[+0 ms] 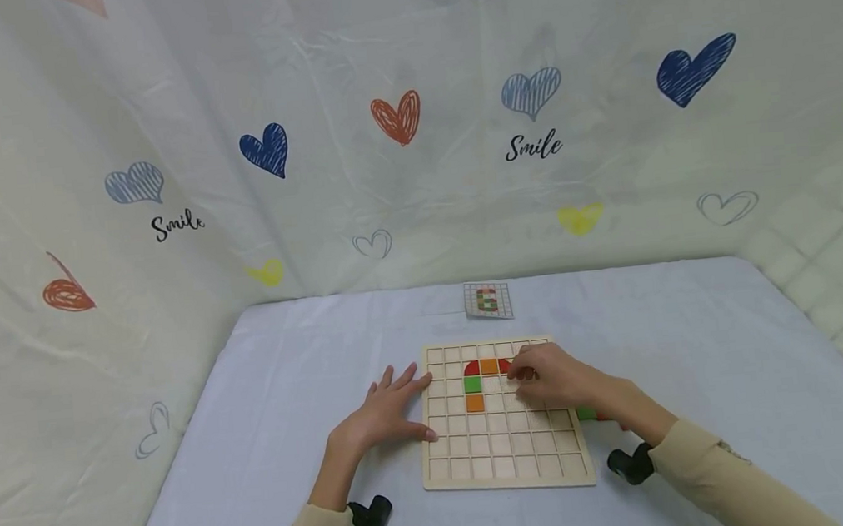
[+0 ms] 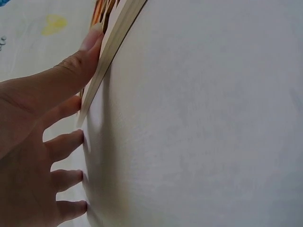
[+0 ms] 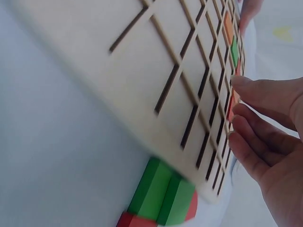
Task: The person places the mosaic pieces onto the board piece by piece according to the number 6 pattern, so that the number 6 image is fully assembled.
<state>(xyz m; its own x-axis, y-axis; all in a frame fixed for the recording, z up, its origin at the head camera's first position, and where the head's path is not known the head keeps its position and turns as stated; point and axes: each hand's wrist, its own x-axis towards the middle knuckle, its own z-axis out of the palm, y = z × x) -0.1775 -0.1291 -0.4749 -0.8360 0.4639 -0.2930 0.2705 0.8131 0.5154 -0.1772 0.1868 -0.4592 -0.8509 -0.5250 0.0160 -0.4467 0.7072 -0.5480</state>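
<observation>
A wooden grid board (image 1: 503, 466) lies on the table. In its upper part sit a red corner tile (image 1: 472, 369), an orange tile (image 1: 488, 366), a green tile (image 1: 473, 385) and a second orange tile (image 1: 475, 404). My left hand (image 1: 384, 412) is spread along the board's left edge, fingertips and thumb at the rim. My right hand (image 1: 552, 375) is over the upper right of the grid, its fingertips at another red tile (image 1: 504, 365) that they partly cover. In the right wrist view the thumb and fingers stand apart beside that red tile (image 3: 230, 112).
Green blocks (image 3: 163, 191) and red blocks (image 3: 135, 220) lie by the board's right edge, partly under the right forearm in the head view. A pattern card (image 1: 487, 301) with a coloured grid lies behind the board. A curtain printed with hearts (image 1: 397, 119) hangs behind the table.
</observation>
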